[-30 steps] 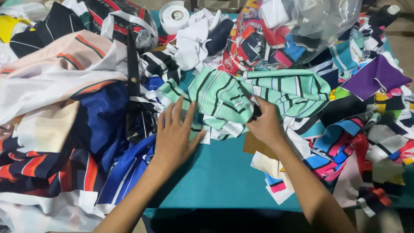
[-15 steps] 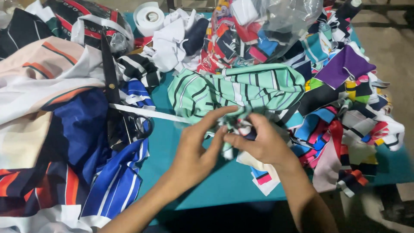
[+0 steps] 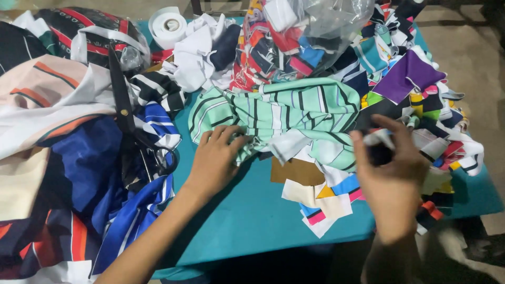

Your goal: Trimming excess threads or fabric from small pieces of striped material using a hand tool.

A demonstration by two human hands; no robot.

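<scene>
Left hand (image 3: 215, 158) flat on green striped cloth (image 3: 284, 113) | right hand (image 3: 392, 173) pinching scrap (image 3: 376, 138) | table (image 3: 252, 215) front edge bare

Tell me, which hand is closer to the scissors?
Left. The left hand rests on the green striped cloth just right of the scissors; the right hand is far across the table.

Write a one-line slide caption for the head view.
Left hand presses on mint-striped fabric while right hand pinches a small scrap over a teal table heaped with offcuts.
</scene>
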